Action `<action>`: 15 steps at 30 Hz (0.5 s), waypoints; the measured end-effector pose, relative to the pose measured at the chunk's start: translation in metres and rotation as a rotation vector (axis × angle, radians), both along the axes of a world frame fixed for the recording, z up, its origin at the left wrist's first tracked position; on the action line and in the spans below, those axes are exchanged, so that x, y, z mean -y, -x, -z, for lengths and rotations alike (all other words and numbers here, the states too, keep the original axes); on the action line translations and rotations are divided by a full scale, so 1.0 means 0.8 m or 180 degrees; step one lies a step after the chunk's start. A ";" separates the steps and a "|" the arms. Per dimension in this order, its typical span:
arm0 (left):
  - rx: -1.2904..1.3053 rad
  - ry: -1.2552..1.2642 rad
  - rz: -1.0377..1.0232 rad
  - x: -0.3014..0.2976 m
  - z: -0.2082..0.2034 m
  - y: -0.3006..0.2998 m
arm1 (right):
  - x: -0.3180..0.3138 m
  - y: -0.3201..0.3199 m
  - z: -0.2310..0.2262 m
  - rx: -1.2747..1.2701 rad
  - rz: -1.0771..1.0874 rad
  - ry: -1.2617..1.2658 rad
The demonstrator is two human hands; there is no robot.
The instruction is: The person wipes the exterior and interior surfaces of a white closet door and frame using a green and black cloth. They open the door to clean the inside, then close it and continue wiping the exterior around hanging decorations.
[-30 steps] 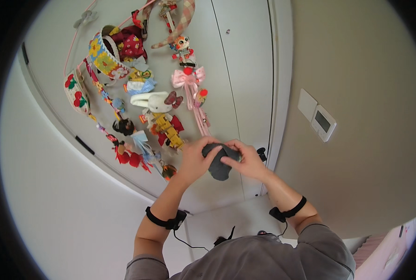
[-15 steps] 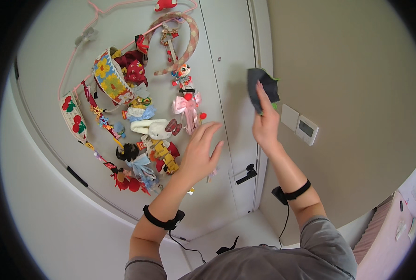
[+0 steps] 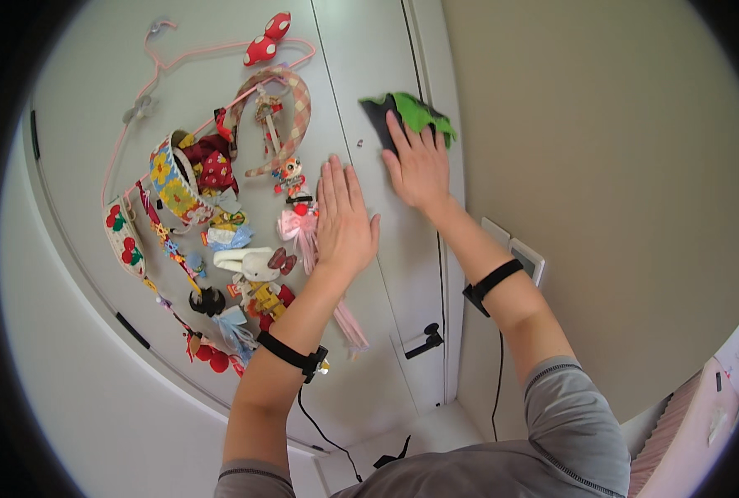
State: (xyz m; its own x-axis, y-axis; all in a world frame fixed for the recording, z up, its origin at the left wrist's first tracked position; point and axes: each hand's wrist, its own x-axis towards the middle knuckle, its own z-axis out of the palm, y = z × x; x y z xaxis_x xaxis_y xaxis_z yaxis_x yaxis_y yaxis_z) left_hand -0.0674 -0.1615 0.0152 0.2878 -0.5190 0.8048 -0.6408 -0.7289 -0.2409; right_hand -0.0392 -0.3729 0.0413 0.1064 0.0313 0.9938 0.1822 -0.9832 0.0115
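Note:
A dark grey and green cloth (image 3: 421,114) lies against the white door (image 3: 361,66) near its right edge. My right hand (image 3: 419,166) holds it there, pressing it on the surface with the fingers laid over it. To the left, my left hand (image 3: 346,224) is open, fingers straight and close together, its palm toward the door. It covers part of a pink bow (image 3: 299,232) with long ribbons. Beside it hangs a pink wire hanger (image 3: 195,56) loaded with headbands and hair ornaments, among them a checked headband (image 3: 301,108) and a white plush rabbit head (image 3: 259,264).
A black door handle (image 3: 424,341) sits low on the door. Right of the frame, a wall controller (image 3: 527,261) is partly hidden behind my right forearm. A small metal fitting (image 3: 359,144) shows between my hands. Cables run down from the black bands on my arms.
My right hand has moved left from beside the wall onto the door with the cloth, whose green side now shows. My left hand has risen and straightened its fingers. The view has shifted.

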 end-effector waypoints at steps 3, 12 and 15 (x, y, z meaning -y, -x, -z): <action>-0.0056 0.0025 -0.0282 0.018 -0.007 -0.010 | 0.030 -0.018 -0.072 0.0242 0.0159 -0.0253; -0.0312 -0.0036 -0.0720 0.041 -0.003 -0.019 | 0.037 -0.055 -0.097 0.0673 -0.0048 -0.0361; -0.0242 -0.0036 -0.0761 0.039 -0.006 -0.020 | -0.004 -0.028 -0.023 0.0198 -0.0514 -0.0232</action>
